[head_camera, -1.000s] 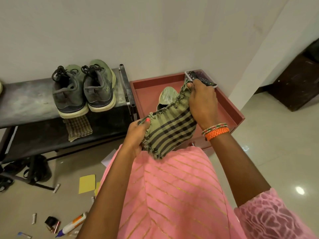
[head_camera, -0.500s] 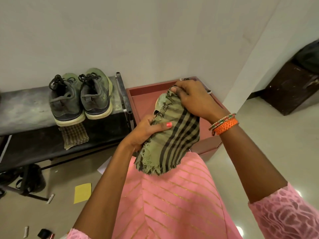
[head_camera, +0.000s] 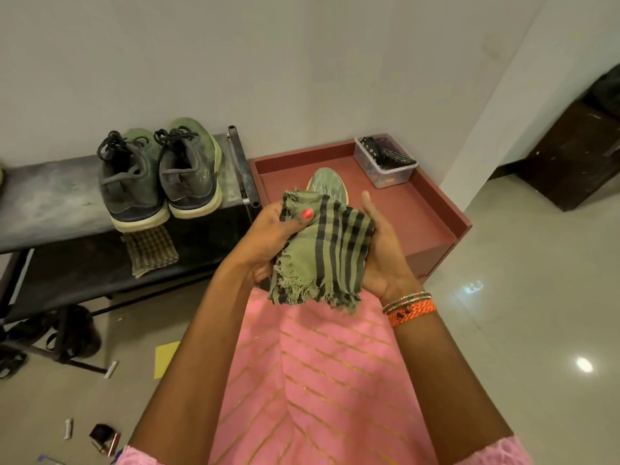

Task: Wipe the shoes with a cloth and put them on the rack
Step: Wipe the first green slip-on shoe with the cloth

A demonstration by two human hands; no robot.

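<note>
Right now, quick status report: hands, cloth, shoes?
Left hand grips striped cloth, thumb on top; right hand cradles it. Green shoe partly hidden behind the cloth. Sneaker pair on rack. Nothing blocking.

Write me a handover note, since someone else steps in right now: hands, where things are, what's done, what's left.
Left hand grips the green striped cloth, thumb on top; right hand cradles it from the side, fingers fairly straight.
Two grey-green sneakers stand on the rack.
A third green shoe lies on the red table, mostly hidden behind the cloth.
Done: one pair racked.
Left: probably wipe the third shoe and rack it.
</note>
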